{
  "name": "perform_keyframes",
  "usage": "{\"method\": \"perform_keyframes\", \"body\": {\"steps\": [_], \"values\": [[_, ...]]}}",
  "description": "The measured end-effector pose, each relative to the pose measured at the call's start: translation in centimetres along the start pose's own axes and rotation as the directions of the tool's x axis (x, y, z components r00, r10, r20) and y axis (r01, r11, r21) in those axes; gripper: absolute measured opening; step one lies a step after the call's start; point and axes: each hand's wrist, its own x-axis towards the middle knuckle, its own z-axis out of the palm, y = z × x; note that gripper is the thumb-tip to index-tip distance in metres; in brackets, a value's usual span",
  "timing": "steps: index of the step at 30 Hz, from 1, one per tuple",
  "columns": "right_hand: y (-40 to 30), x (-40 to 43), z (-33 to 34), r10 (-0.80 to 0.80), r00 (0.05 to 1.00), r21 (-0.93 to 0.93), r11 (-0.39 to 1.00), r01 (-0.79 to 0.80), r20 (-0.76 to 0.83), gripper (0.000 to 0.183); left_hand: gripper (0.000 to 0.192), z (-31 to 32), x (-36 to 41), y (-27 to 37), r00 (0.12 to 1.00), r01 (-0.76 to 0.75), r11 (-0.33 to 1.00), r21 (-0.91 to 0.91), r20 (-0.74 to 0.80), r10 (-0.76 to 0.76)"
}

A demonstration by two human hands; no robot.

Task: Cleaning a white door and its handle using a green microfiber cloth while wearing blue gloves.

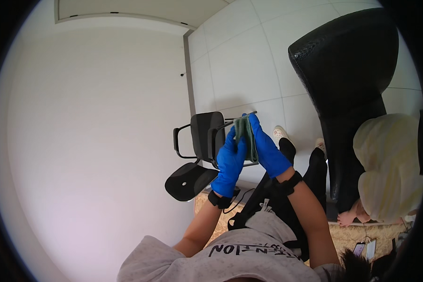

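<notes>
A folded green cloth (pixel 246 139) is held between my two hands, above the floor and in front of a black chair. My left hand (pixel 229 160), in a blue glove, grips the cloth's left side, its thumb lying on the folds. Along the cloth's right side presses my right hand (pixel 268 148), also blue-gloved, with its fingers reaching the top edge. Black bands circle both wrists. The far side of the cloth and some fingertips are hidden.
A black chair with armrests (pixel 207 135) stands by the white wall (pixel 98 123). At right is a large black leather seat (pixel 349 63), with another person's hand (pixel 349 215) near its lower end. Phones (pixel 359 248) lie on a patterned surface (pixel 342 239) at lower right.
</notes>
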Motion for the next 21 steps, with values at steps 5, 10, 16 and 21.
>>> {"method": "perform_keyframes", "body": {"steps": [5,10,16,21], "values": [[0.4,0.1,0.1,0.071,0.996,0.034,0.997,-0.070,-0.046,0.053,0.044,0.8,0.3,-2.9,0.984,-0.171,0.975,0.139,-0.031,0.177],[0.4,0.6,-0.4,0.075,0.996,0.035,0.997,-0.073,-0.051,0.054,0.042,1.4,0.8,-2.6,0.909,-0.398,0.917,0.019,-0.125,0.397],[0.8,1.5,-0.9,0.053,0.994,0.051,0.998,-0.049,-0.100,0.054,0.037,0.8,0.2,-0.1,0.986,-0.126,0.992,0.027,0.114,0.122],[1.7,2.9,-2.6,0.088,0.995,0.168,0.982,-0.081,-0.036,0.053,0.038,0.5,0.4,-0.3,0.969,-0.181,0.980,0.081,0.183,0.164]]}}
